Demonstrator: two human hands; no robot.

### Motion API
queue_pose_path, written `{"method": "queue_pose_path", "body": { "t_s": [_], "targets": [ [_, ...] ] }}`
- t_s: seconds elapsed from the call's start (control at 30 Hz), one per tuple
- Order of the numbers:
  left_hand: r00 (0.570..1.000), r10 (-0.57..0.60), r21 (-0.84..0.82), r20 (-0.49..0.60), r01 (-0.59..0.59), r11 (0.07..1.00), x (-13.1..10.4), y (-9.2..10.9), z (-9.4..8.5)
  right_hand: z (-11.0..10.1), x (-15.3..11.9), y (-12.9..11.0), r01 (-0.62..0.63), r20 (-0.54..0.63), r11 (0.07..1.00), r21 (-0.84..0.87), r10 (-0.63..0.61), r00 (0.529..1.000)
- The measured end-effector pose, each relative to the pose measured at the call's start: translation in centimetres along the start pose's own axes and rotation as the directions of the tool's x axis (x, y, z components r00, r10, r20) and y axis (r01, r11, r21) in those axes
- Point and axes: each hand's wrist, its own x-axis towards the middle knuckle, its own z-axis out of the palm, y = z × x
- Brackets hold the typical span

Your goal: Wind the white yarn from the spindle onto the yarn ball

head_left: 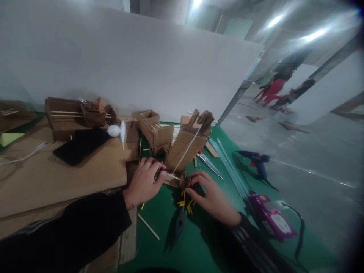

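A tall cardboard structure [183, 149] stands on the green table, with a white string running down its front to a thin wooden stick [173, 176] near its base. My left hand [146, 180] is closed at the stick's left end, its fingers curled on a small dark piece. On the right, my right hand [209, 191] pinches a small brown piece [187, 182] beside the base. Pliers [179, 223] lie just below, next to yellow strips [186, 204] under my right fingers.
Scissors [212, 165], clear glue sticks [231, 170], a blue glue gun [257, 161] and a purple box [271, 218] with a cable lie right. Left are cardboard sheets [85, 182], a black phone-like slab [83, 146] and cardboard boxes [65, 113]. A white panel [127, 64] stands behind.
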Motion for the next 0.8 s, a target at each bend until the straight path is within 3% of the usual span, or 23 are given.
{"method": "queue_pose_path", "body": {
  "t_s": [0.8],
  "targets": [
    [1.0,-0.005,-0.017,-0.028,0.004,1.0,-0.2,-0.11,0.03,-0.3,-0.06,-0.12,-0.015,0.001,1.0,-0.008,0.015,1.0]
  ]
}}
